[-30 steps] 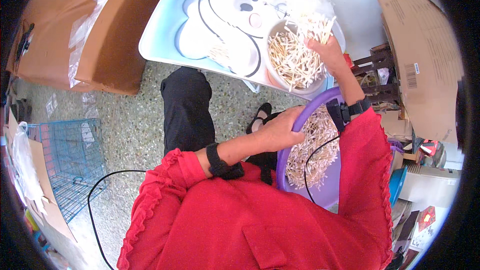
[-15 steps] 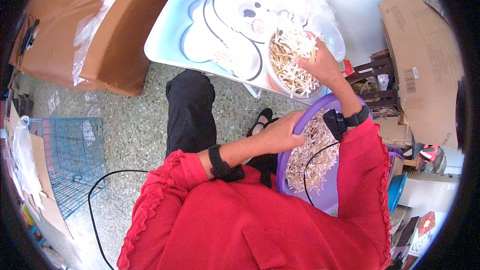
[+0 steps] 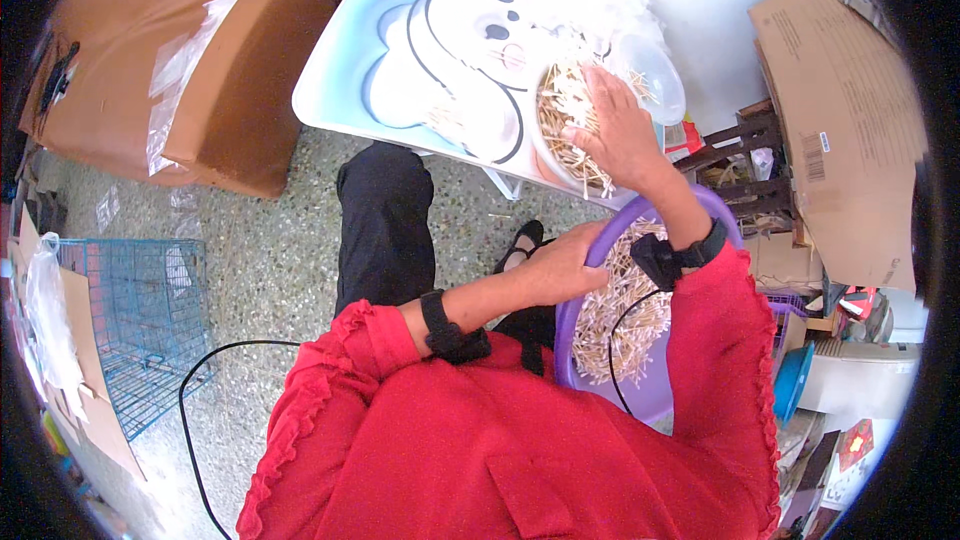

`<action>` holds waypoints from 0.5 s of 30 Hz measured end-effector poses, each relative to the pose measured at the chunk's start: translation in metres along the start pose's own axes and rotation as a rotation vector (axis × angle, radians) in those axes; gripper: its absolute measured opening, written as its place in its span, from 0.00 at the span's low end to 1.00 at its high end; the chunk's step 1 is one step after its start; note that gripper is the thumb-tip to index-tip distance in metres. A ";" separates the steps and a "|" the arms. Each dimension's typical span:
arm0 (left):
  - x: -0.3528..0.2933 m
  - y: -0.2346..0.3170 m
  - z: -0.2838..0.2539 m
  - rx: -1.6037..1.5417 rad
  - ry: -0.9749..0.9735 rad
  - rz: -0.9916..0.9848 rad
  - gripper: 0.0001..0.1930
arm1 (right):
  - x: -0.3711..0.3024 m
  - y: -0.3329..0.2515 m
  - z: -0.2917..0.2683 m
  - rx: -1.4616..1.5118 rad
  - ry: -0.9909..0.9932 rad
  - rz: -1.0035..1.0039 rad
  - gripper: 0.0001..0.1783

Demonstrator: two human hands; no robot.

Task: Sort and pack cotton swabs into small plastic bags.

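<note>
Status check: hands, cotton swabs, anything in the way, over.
Left hand gripping rim of purple plastic basin. Right hand, thumb spread, over white-tipped cotton swabs in round white tub. Thin black cable crosses view of basin.

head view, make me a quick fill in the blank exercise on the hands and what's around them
The basin that the left hand grips is coloured ____.
The hand over the tub of swabs is the person's ____ one.
The sleeves are coloured ____.

Missing words: purple; right; red
</note>
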State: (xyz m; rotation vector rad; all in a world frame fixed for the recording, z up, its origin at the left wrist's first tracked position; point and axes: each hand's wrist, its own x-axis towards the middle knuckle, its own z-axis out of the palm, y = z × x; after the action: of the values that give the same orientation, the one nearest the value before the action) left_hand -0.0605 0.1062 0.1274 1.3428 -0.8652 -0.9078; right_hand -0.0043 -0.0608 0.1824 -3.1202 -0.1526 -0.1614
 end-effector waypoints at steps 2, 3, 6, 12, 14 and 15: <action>0.000 -0.002 0.000 -0.003 -0.001 0.003 0.32 | 0.000 -0.013 0.005 -0.163 -0.005 0.096 0.45; 0.000 -0.003 0.001 -0.005 -0.004 0.006 0.33 | 0.000 -0.021 0.007 -0.163 -0.005 0.095 0.45; 0.004 -0.014 0.006 0.048 0.094 0.114 0.35 | 0.001 -0.032 0.009 -0.305 -0.034 0.101 0.45; -0.001 -0.002 0.004 0.044 -0.002 -0.017 0.32 | -0.019 -0.031 -0.036 -0.150 0.037 0.082 0.43; -0.004 -0.004 0.002 0.016 -0.006 0.024 0.33 | -0.035 -0.029 -0.065 -0.080 0.220 -0.029 0.40; -0.005 -0.003 0.003 -0.017 -0.024 0.073 0.33 | -0.051 -0.028 -0.083 -0.106 0.254 0.001 0.39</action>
State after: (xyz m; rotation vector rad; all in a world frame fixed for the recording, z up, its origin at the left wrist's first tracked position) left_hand -0.0656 0.1089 0.1243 1.2802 -0.9170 -0.8739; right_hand -0.0657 -0.0391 0.2604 -3.1654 -0.1423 -0.5799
